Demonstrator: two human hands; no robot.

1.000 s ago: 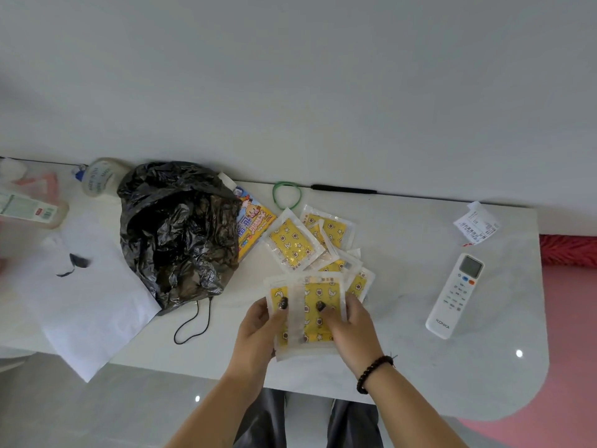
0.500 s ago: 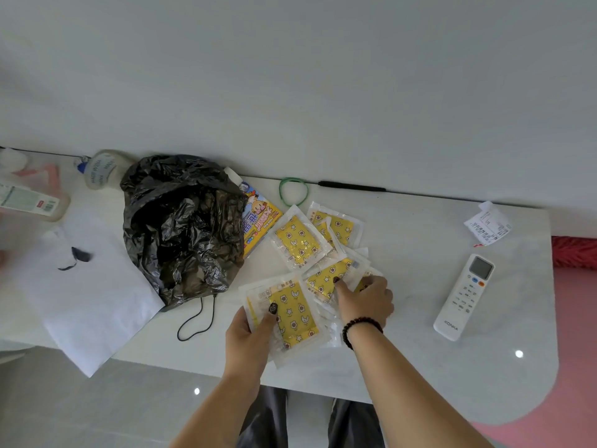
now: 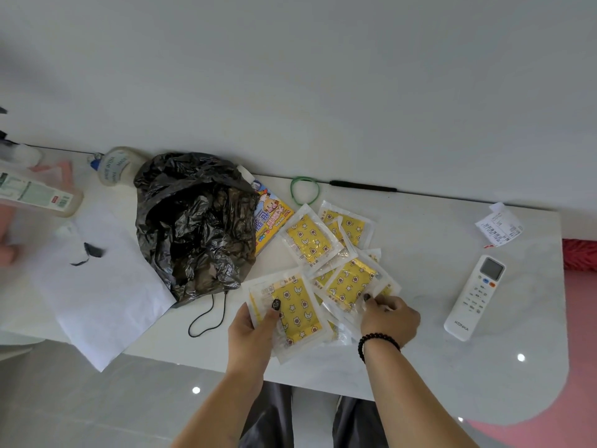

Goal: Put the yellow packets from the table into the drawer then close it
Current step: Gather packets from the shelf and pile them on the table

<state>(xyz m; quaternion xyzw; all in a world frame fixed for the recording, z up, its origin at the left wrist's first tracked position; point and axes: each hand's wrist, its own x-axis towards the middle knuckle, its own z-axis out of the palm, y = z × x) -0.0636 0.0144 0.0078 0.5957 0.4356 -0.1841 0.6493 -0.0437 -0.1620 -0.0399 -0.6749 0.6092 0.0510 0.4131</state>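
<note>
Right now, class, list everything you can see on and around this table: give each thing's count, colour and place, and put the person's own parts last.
table: one, white marble, across the middle
yellow packets: several, overlapping, exact count unclear, table centre
black plastic bag: one, left of the packets
colourful box: one, blue and yellow, partly under the bag
green band: one, by the wall
black pen: one, along the wall
remote: one, white, right side
receipt: one, white, far right
white paper: one sheet, left edge
tape roll: one, pale, back left
bottle: one, lying, far left
black cord: one, below the bag
left hand: holds packets
right hand: pinches a packet, black bead bracelet
</note>
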